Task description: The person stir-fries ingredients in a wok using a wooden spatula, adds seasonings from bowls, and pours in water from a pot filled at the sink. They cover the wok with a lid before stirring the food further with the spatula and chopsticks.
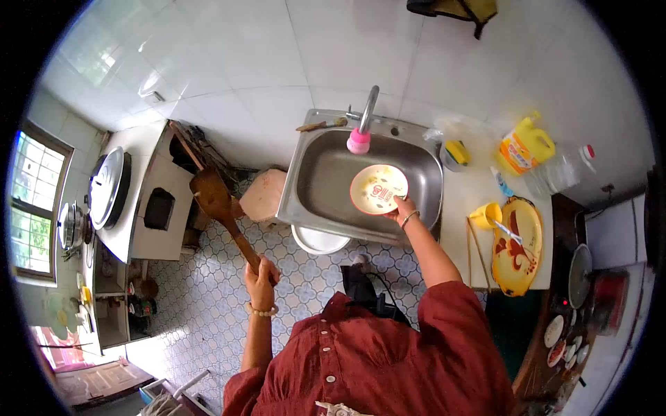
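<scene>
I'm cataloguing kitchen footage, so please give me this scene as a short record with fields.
Left hand: grips the handle of a wooden spatula, held out left of the sink
Right hand: holds a cream bowl with a red rim by its edge, over the sink
Faucet: curved metal, pink nozzle
Counter, right of sink: yellow tray, yellow cup, yellow jug, clear bottle
Floor: patterned tiles

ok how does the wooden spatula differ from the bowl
The wooden spatula is brown; the bowl is pale with a red rim. The spatula has a long handle; the bowl is round. The left hand holds the spatula away from the sink, the right hand the bowl over it. Both are hand-held.
</scene>
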The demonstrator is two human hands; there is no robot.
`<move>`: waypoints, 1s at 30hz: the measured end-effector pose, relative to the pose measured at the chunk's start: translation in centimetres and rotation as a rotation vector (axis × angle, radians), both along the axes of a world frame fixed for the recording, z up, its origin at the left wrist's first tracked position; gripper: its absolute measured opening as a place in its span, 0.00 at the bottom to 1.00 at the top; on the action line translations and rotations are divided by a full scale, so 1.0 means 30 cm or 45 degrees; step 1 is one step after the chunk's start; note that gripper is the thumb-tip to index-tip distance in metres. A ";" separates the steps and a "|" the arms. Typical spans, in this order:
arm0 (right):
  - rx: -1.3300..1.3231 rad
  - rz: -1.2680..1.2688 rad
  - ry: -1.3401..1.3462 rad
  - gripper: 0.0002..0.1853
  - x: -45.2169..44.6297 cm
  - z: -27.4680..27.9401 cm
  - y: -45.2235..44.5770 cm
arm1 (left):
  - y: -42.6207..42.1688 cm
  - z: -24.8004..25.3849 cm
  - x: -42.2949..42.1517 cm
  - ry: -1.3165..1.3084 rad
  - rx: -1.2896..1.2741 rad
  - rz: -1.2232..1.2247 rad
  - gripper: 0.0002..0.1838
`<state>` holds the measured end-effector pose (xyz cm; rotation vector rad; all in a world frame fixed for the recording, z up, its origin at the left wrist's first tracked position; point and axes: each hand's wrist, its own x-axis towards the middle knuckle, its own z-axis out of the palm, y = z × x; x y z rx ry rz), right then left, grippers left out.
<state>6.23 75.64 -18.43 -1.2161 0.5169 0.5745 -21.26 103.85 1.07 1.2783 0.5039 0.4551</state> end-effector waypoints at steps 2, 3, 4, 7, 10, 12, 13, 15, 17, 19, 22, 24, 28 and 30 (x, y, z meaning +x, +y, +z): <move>-0.058 0.043 0.035 0.16 0.063 -0.029 0.028 | -0.006 -0.025 0.047 0.109 -0.018 0.042 0.07; -0.066 0.030 0.073 0.16 0.097 -0.083 0.026 | -0.016 -0.062 0.081 0.123 -0.049 0.024 0.07; -0.123 0.051 0.103 0.16 0.124 -0.080 0.033 | -0.001 -0.057 0.113 0.152 -0.091 0.008 0.07; -0.200 0.085 0.159 0.16 0.161 -0.134 0.027 | 0.013 -0.072 0.156 0.199 -0.153 -0.003 0.06; -0.244 0.108 0.183 0.16 0.177 -0.145 0.044 | 0.040 -0.090 0.186 0.219 -0.153 -0.007 0.05; -0.290 0.114 0.181 0.16 0.185 -0.133 0.049 | 0.054 -0.086 0.206 0.217 -0.155 -0.020 0.05; -0.356 0.156 0.171 0.17 0.183 -0.145 0.049 | 0.058 -0.081 0.212 0.245 -0.181 -0.001 0.05; -0.415 0.194 0.163 0.18 0.181 -0.147 0.057 | 0.076 -0.068 0.218 0.274 -0.200 0.014 0.05; -0.461 0.189 0.165 0.19 0.188 -0.129 0.064 | 0.092 -0.056 0.222 0.302 -0.154 -0.033 0.06; -0.475 0.197 0.143 0.19 0.183 -0.150 0.052 | 0.100 -0.077 0.228 0.295 -0.147 -0.049 0.06; -0.623 0.284 0.107 0.20 0.196 -0.165 0.035 | 0.104 -0.081 0.232 0.291 -0.135 -0.049 0.07; -0.761 0.365 0.106 0.20 0.203 -0.222 0.011 | 0.106 -0.078 0.233 0.306 -0.134 -0.037 0.07; -0.607 0.333 0.082 0.19 0.173 -0.345 -0.007 | 0.114 -0.082 0.218 0.304 -0.172 -0.006 0.06; -0.562 0.281 0.092 0.20 0.169 -0.340 -0.004 | 0.118 -0.078 0.215 0.280 -0.185 0.010 0.06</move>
